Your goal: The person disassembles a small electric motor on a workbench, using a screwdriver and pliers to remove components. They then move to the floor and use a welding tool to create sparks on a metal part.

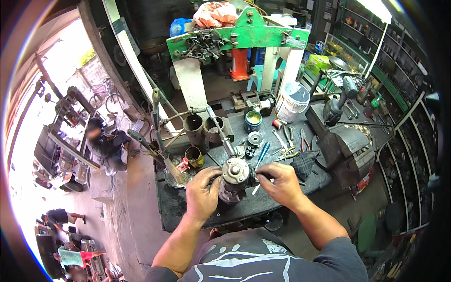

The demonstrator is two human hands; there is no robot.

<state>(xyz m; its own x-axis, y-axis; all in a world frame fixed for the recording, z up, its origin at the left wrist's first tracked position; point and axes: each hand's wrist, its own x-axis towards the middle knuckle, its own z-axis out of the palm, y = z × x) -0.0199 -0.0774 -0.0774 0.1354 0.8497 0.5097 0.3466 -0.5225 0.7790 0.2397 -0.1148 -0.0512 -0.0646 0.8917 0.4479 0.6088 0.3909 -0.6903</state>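
Observation:
A round metal motor, like a starter motor [236, 172], stands upright near the front of the dark workbench [188, 209], its end cap with a central boss facing up. My left hand [203, 191] is closed against its left side, thumb and fingers at the rim. On the other side, my right hand [281, 182] pinches at a small dark part by the motor's edge; what lies between the fingertips is too small to make out. Just behind the motor leans a long-handled metal tool [225, 141]. Blue-handled tools [264, 152] and a pulley-like metal ring [255, 139] lie close by.
Pliers [303, 141], wrenches and a dark cloth [305, 164] lie to the right. Behind stand metal cans [193, 128], a grease tub [252, 121] and a white bucket [292, 101]. A bench vise [345, 145] and cordless driver [342, 101] are right. A green press frame [268, 40] rises behind.

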